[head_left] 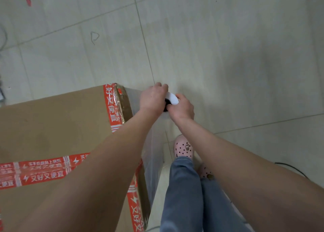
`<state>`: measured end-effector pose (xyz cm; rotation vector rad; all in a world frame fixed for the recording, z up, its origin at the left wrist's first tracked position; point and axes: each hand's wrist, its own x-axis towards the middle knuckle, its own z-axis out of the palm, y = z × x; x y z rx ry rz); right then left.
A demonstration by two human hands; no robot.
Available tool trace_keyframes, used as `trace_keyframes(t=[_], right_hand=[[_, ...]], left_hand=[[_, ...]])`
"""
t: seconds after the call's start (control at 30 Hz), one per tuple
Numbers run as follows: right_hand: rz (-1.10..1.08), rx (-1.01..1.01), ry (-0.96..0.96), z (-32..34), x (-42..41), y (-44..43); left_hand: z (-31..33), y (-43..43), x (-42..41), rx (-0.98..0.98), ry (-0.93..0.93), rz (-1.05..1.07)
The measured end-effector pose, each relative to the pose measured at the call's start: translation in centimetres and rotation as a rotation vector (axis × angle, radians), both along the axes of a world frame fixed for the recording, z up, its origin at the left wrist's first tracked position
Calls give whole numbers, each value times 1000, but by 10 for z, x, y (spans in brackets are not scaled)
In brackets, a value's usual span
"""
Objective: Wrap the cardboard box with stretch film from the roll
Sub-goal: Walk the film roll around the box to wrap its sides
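Both your hands clamp the roll: your left hand curls over its left side, and your right hand grips its right side, thumb by the dark core hole. Nearest you, your jeans and pink dotted shoes stand just right of the cardboard box, which is banded with red printed tape. Clear film runs along the box's right side, out to its far right corner. Just past that corner the roll stands upright, long axis vertical, white end facing up at you. Grey floor tiles lie beyond.
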<state>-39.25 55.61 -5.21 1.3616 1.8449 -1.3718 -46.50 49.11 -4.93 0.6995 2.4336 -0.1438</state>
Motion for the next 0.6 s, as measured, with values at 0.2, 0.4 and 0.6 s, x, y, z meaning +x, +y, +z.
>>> trace_keyframes(t=[0.2,0.4,0.6], right_hand=[[115,154,43,2,-25,4],[36,114,92,2,-57,-2],[-156,-141,-67,6,-64,-1]], left_hand=[[1,-6,-23,10,-21,167],[6,-19,-48,-29,-33,435],[12,0,-51,-96,-68,177]])
